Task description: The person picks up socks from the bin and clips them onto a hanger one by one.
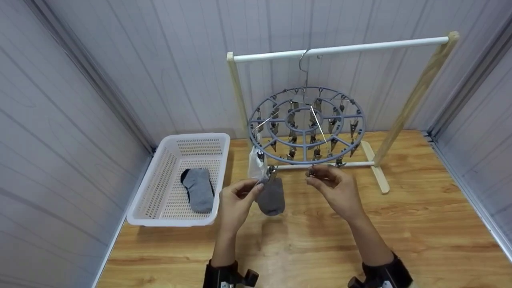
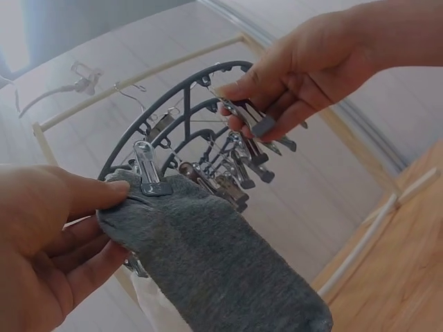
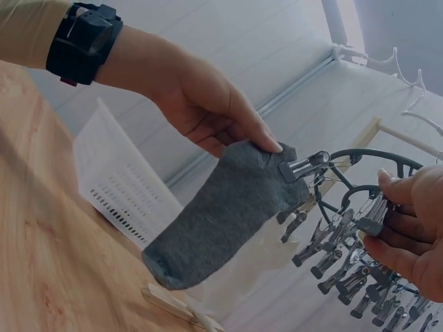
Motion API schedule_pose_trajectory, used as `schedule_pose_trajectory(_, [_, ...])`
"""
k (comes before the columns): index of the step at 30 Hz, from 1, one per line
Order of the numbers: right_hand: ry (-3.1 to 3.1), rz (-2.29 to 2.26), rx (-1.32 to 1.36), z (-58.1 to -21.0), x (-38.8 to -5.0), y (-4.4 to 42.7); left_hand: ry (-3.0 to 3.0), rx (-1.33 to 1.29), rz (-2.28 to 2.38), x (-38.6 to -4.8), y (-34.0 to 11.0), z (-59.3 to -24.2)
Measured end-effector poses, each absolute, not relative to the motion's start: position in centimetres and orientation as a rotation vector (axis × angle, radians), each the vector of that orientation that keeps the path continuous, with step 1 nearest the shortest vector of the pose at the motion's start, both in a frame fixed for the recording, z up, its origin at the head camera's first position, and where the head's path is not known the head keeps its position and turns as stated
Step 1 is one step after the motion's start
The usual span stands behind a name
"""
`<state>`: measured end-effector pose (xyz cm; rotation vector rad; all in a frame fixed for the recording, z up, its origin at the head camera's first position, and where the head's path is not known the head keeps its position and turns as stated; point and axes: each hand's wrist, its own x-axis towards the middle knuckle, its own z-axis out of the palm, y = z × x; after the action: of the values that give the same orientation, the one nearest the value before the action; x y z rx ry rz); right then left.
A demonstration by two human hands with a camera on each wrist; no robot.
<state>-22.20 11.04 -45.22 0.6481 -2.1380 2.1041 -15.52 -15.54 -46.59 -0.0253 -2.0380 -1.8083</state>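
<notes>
A grey sock point(image 1: 272, 200) hangs from the round clip hanger point(image 1: 304, 161) at its near left side. One metal clip point(image 2: 148, 171) bites the sock's cuff. Beside that clip, my left hand point(image 1: 238, 204) pinches the cuff's other corner between thumb and fingers, best seen in the left wrist view. To the right, my right hand point(image 1: 338, 191) holds another clip point(image 3: 374, 218) of the hanger between thumb and fingers. That clip is apart from the sock, with no fabric in it. Several more clips dangle from the hanger's rings.
At left stands a white perforated basket point(image 1: 176, 222) with a grey sock point(image 1: 199, 191) inside. White fabric point(image 1: 256, 165) hangs at the hanger's left. The hanger hooks over a white rail point(image 1: 380, 46) on wooden posts point(image 1: 416, 98). Panel walls enclose the wooden surface.
</notes>
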Motion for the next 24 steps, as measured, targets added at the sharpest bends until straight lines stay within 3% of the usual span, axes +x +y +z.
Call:
schedule_pose_trajectory(18, [-2.133,2.106,0.668,-45.1,-22.2,11.3,-2.110,-0.082,-1.830,-16.2,-15.6,-47.2])
schedule_pose_trajectory(24, [-2.135,2.070,0.663,-45.0,-22.5,11.6,-2.123,0.025,-1.788,-16.0,-16.6,-46.9])
